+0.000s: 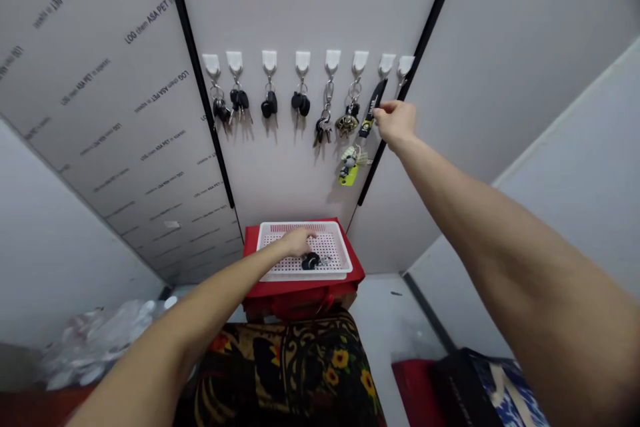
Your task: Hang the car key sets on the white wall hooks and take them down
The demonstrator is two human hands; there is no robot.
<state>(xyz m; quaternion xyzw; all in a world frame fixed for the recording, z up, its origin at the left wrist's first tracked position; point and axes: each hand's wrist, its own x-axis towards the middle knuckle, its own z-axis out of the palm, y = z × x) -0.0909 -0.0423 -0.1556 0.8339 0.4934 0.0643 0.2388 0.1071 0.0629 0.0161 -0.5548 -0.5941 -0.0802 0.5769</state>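
My right hand [396,121] is raised to the wall, thumb and finger pinched on a black strap keychain [373,109] with white and yellow print. The strap's top is at a white hook [387,65]. From its lower end hang a small grey figure charm [350,159] and a yellow-green tag [349,177]. My left hand [299,241] reaches over a white plastic basket [345,253] with its fingers apart. Just below these fingers, a bunch of black-headed keys [311,261] lies in the basket; whether the thumb touches it I cannot tell.
More key bunches hang on white hooks along the wall, including one [301,103] near the middle. The basket stands on a red box [300,290] before my patterned clothing [300,367]. Plastic bags [95,337] lie at left, a dark bag [465,380] at right.
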